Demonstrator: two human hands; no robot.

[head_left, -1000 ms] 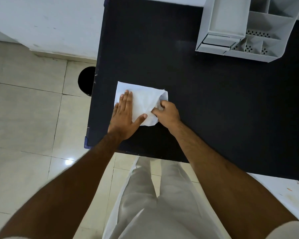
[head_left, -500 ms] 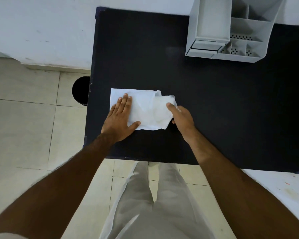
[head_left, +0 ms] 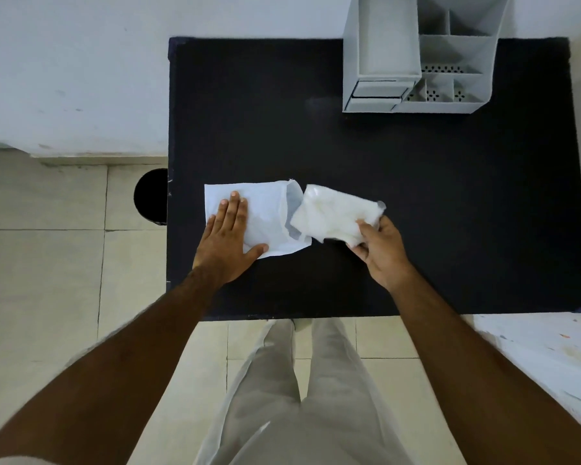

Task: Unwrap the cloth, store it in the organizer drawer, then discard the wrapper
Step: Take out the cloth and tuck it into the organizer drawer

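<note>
I have the folded white cloth [head_left: 336,214] pinched at its near right corner in my right hand [head_left: 381,251], nearly clear of the flat white wrapper [head_left: 269,213], which my left hand [head_left: 228,236] pins to the black tabletop [head_left: 416,196], fingers together. It looks light and floppy (likely to unfold), so I'd support it underneath toward the grey plastic organizer drawer [head_left: 378,88].

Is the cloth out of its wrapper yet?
Out: the folded cloth sits in the right hand, beside the flat wrapper's open mouth.
</note>
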